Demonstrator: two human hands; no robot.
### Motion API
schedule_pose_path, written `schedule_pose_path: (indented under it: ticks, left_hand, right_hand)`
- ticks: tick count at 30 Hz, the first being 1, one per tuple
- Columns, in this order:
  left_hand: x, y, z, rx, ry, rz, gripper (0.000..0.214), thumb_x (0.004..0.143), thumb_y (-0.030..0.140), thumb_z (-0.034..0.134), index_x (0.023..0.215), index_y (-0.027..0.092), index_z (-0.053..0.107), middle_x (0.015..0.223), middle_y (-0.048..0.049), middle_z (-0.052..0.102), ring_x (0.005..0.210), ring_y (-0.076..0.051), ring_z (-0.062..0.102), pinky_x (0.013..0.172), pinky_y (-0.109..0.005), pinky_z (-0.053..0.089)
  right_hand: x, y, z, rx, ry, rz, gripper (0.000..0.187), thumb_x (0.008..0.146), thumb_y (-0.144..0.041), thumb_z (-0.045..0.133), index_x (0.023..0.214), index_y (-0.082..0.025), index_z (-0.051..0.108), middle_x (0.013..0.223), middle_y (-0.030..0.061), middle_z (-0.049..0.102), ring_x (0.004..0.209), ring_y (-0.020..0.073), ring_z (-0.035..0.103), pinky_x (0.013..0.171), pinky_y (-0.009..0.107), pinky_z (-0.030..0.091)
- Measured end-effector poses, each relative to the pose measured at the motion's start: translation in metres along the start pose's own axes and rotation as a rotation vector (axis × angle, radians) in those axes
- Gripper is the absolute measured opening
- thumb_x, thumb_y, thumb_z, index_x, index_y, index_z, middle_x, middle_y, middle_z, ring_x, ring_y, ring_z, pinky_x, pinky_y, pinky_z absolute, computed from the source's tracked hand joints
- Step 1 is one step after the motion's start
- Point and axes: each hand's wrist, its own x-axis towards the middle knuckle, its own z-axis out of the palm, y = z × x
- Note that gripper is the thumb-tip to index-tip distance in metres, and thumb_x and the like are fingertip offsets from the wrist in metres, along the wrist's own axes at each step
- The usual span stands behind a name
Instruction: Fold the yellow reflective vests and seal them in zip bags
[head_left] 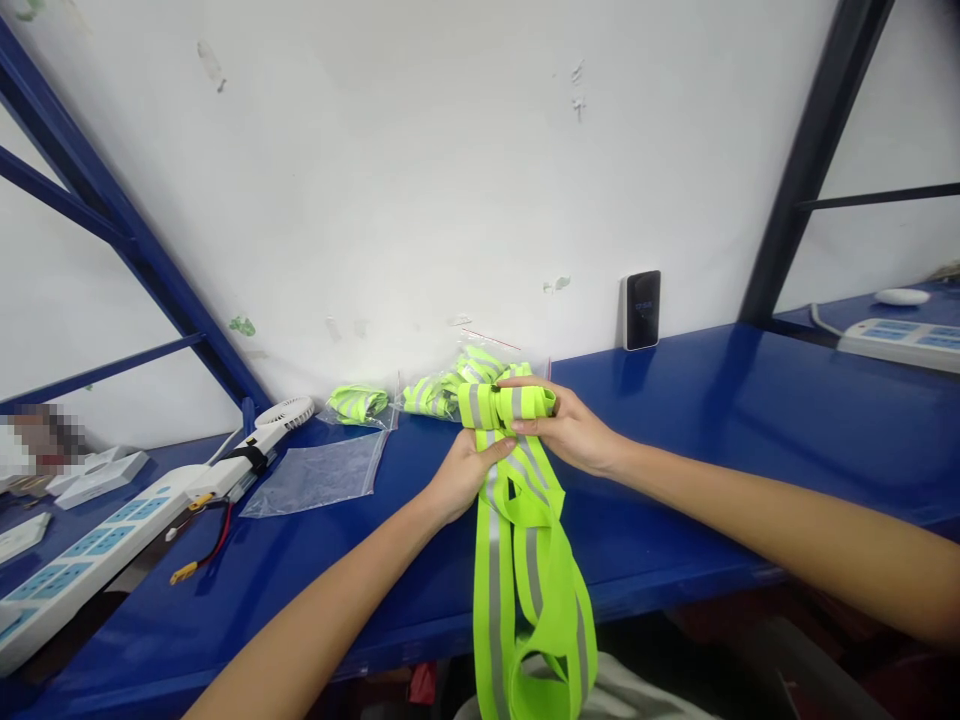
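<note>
Both my hands hold a neon-green reflective strap vest (525, 540) with grey stripes above the blue bench (712, 420). My right hand (570, 430) is closed over the folded top bundle of the strap. My left hand (465, 475) pinches the strap just below that bundle. Long loops of the strap hang down past the bench's front edge. Behind my hands lie several bagged folded green straps (435, 395), and an empty clear zip bag (319, 475) rests flat to the left.
White power strips lie at the left (82, 560) and far right (900, 340). A small white fan (285, 412), red and black wires (202, 540), and a dark phone-like device (643, 310) leaning on the wall are also there. Blue rack struts rise on the left.
</note>
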Motion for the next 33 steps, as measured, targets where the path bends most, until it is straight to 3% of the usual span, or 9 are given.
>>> schedule_pose_path:
  ticks: [11, 15, 17, 20, 23, 25, 27, 30, 33]
  left_hand:
    - [-0.004, 0.008, 0.001, -0.233, 0.069, -0.080, 0.040, 0.066, 0.022, 0.080, 0.103, 0.012, 0.068, 0.089, -0.0089, 0.074, 0.078, -0.023, 0.070, 0.075, -0.033, 0.053]
    - [-0.005, 0.011, 0.003, -0.337, 0.043, -0.091, 0.050, 0.075, 0.046, 0.071, 0.114, 0.016, 0.062, 0.101, -0.0101, 0.072, 0.088, -0.028, 0.069, 0.076, -0.037, 0.054]
    - [-0.003, 0.010, 0.003, -0.326, 0.125, -0.119, 0.056, 0.076, 0.050, 0.070, 0.120, 0.018, 0.056, 0.103, -0.0094, 0.071, 0.091, -0.027, 0.069, 0.079, -0.038, 0.054]
    - [0.000, 0.006, 0.000, -0.293, 0.251, -0.125, 0.059, 0.074, 0.037, 0.075, 0.125, 0.021, 0.051, 0.101, -0.0059, 0.070, 0.086, -0.022, 0.069, 0.078, -0.033, 0.054]
    - [0.002, 0.005, -0.005, -0.255, 0.226, -0.064, 0.058, 0.074, 0.032, 0.076, 0.125, 0.022, 0.050, 0.096, -0.0039, 0.070, 0.078, -0.019, 0.068, 0.073, -0.031, 0.054]
    - [0.002, 0.008, -0.009, -0.226, 0.235, -0.005, 0.056, 0.074, 0.033, 0.076, 0.122, 0.024, 0.050, 0.088, -0.0009, 0.069, 0.071, -0.017, 0.067, 0.068, -0.029, 0.053]
    - [0.002, 0.012, -0.012, -0.215, 0.266, 0.062, 0.054, 0.074, 0.035, 0.076, 0.120, 0.026, 0.049, 0.085, 0.0019, 0.068, 0.069, -0.015, 0.066, 0.067, -0.028, 0.053]
    - [0.002, 0.021, -0.015, -0.217, 0.298, 0.145, 0.052, 0.072, 0.036, 0.077, 0.115, 0.027, 0.049, 0.087, 0.0039, 0.065, 0.072, -0.014, 0.065, 0.071, -0.029, 0.053]
    - [0.001, 0.026, -0.017, -0.218, 0.318, 0.174, 0.051, 0.070, 0.034, 0.078, 0.112, 0.028, 0.049, 0.087, 0.0046, 0.063, 0.070, -0.013, 0.063, 0.070, -0.027, 0.052]
  right_hand:
    - [0.002, 0.006, -0.009, -0.320, -0.066, -0.175, 0.036, 0.077, -0.017, 0.070, 0.111, -0.029, 0.071, 0.118, 0.0030, 0.066, 0.117, 0.0255, 0.058, 0.104, 0.045, 0.039]
    - [0.003, 0.011, -0.014, -0.332, -0.077, -0.176, 0.034, 0.074, -0.012, 0.065, 0.102, -0.029, 0.074, 0.117, 0.0019, 0.069, 0.123, 0.0272, 0.055, 0.110, 0.049, 0.034]
    - [0.004, 0.011, -0.017, -0.349, -0.116, -0.170, 0.037, 0.071, -0.008, 0.060, 0.098, -0.028, 0.075, 0.117, 0.0020, 0.070, 0.123, 0.0283, 0.055, 0.110, 0.051, 0.033]
    - [0.003, 0.010, -0.018, -0.379, -0.201, -0.157, 0.045, 0.067, -0.006, 0.055, 0.099, -0.029, 0.076, 0.122, 0.0014, 0.068, 0.126, 0.0296, 0.052, 0.112, 0.053, 0.029]
    - [0.003, 0.010, -0.018, -0.320, -0.202, -0.141, 0.061, 0.065, -0.007, 0.053, 0.119, -0.033, 0.067, 0.140, -0.0020, 0.055, 0.137, 0.0288, 0.039, 0.116, 0.051, 0.022]
    - [0.003, 0.012, -0.017, -0.179, -0.075, -0.103, 0.074, 0.067, -0.009, 0.055, 0.136, -0.037, 0.051, 0.149, -0.0031, 0.045, 0.139, 0.0268, 0.036, 0.115, 0.049, 0.025]
    - [0.003, 0.014, -0.014, 0.005, 0.035, 0.022, 0.076, 0.072, -0.015, 0.057, 0.143, -0.037, 0.040, 0.147, 0.0000, 0.047, 0.132, 0.0259, 0.046, 0.109, 0.048, 0.035]
    - [0.002, 0.015, -0.006, 0.199, -0.011, 0.276, 0.056, 0.080, -0.027, 0.059, 0.135, -0.028, 0.050, 0.130, 0.0065, 0.062, 0.112, 0.0267, 0.063, 0.094, 0.045, 0.050]
    - [0.000, 0.016, 0.001, 0.252, -0.021, 0.337, 0.045, 0.080, -0.029, 0.068, 0.123, -0.024, 0.059, 0.112, 0.0065, 0.071, 0.098, 0.0239, 0.069, 0.082, 0.038, 0.056]
